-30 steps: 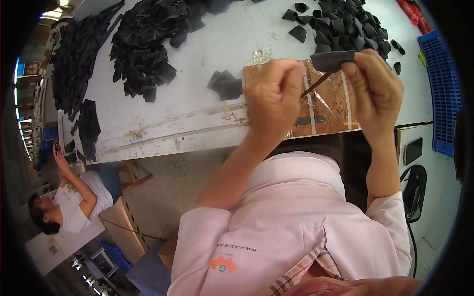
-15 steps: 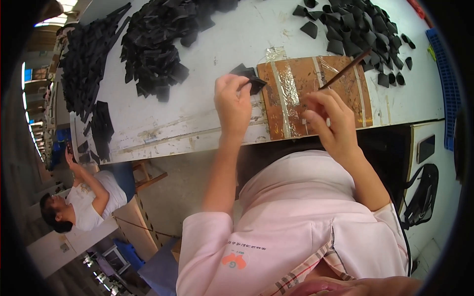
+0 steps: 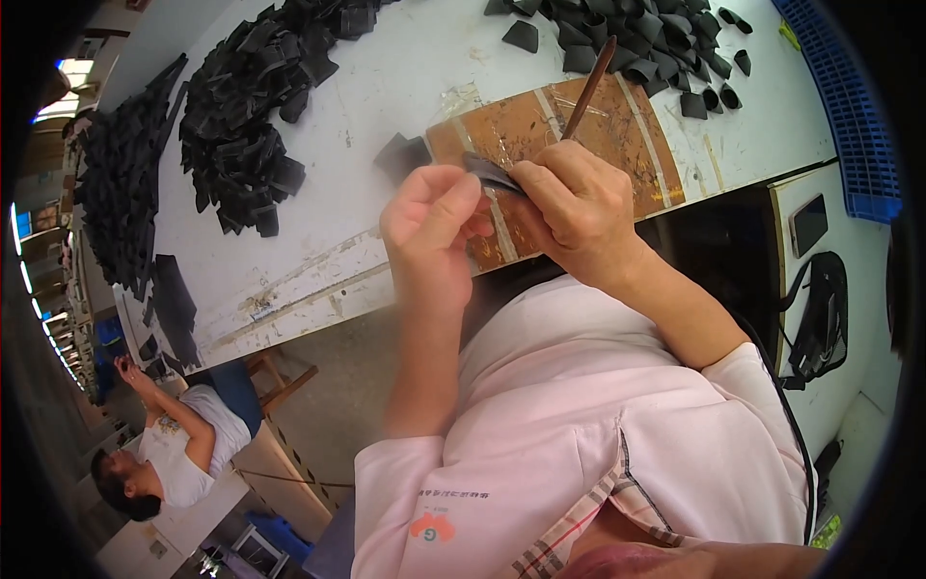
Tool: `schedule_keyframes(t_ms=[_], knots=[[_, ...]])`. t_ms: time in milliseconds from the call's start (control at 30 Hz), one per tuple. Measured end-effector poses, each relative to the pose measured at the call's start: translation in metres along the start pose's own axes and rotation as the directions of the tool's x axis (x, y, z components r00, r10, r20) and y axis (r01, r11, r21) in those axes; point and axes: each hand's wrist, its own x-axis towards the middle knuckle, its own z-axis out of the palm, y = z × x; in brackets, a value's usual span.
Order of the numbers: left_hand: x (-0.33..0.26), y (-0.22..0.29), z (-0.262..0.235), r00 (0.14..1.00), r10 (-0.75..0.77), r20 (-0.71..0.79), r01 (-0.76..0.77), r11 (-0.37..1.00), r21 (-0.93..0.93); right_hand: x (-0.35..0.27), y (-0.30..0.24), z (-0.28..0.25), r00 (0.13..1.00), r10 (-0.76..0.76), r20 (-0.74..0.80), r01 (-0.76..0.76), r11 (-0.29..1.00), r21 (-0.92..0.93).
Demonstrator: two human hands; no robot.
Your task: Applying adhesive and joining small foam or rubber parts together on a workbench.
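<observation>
Black piece [image 3: 494, 176]: one, between the hands, over the left part of the board [image 3: 521, 124]; apparently unfinished.
Right hand [image 3: 586, 207]: fingers closed on the piece; stick [image 3: 590, 87] rises behind, seemingly gripped too.
Left hand [image 3: 434, 217]: fingers at the piece's left end; grip cannot be told.
Curled pieces [image 3: 646, 34]: heap, toward the surface's right edge; seemingly done.
Flat pieces [image 3: 231, 145]: large heap, left of the board; seemingly left to do.
Surface [image 3: 357, 159]: white, stained; board, brown and taped, at near edge.
Room: blue crate [image 3: 839, 106] beyond right edge; seated person [image 3: 198, 439] beyond left edge.
</observation>
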Motion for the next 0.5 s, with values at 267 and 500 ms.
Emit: schedule_keyframes(t_ms=[267,500], knots=[[-0.003,-0.007,0.002,0.998,0.061,0.032,-0.066,0.976,0.205,-0.006,0.0,0.002,0.998,-0.046,0.033,0.05,0.991,-0.123],[-0.005,-0.005,0.007,0.999,0.023,-0.037,-0.018,0.991,0.136,-0.012,0.001,0.003,0.992,-0.114,0.045,0.121,0.968,-0.221]])
